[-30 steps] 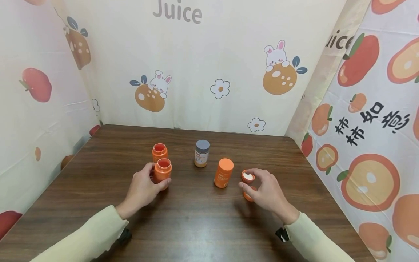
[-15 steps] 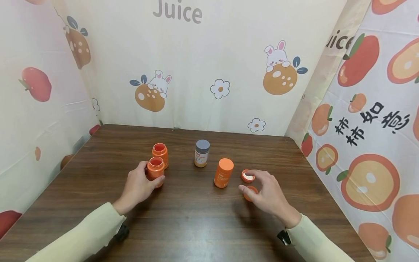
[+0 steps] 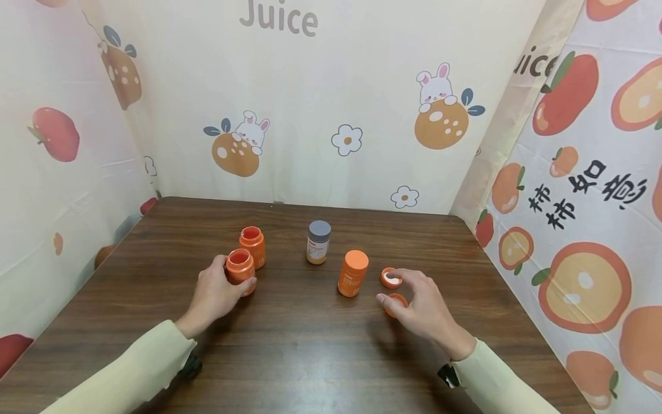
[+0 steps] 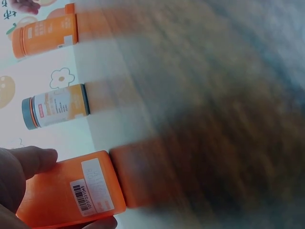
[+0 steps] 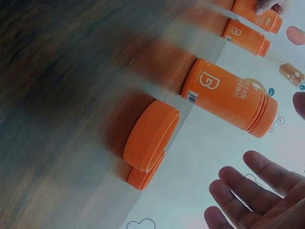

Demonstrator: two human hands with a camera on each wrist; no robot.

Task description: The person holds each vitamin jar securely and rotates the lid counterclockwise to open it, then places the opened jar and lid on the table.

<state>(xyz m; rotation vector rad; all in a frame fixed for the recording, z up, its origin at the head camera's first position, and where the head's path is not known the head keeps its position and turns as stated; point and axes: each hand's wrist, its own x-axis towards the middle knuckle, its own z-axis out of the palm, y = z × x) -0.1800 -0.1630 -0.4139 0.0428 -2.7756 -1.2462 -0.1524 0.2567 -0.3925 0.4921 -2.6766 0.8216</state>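
Observation:
My left hand (image 3: 213, 294) grips an orange bottle (image 3: 239, 268) without its cap, thumb on the near side. The bottle stands upright, its base right at the tabletop in the left wrist view, where a barcode label (image 4: 83, 195) shows. Just behind it is a second uncapped orange bottle (image 3: 253, 248). On the right side, my right hand (image 3: 423, 303) hovers with spread, relaxed fingers, holding nothing. Below and beside it lie two orange caps: the farther cap (image 3: 391, 284) shows a white inside, and the nearer cap (image 3: 396, 305) is partly covered by the hand.
Between my hands stands a capped orange bottle (image 3: 353, 273). A smaller bottle with a grey lid (image 3: 318, 244) is behind it to the left. The brown wooden table (image 3: 310, 356) ends at a printed curtain (image 3: 310, 115) at the back and sides.
My left hand has slid the uncapped bottle to the left, so it now stands left of the bottle behind it. The right hand has barely moved.

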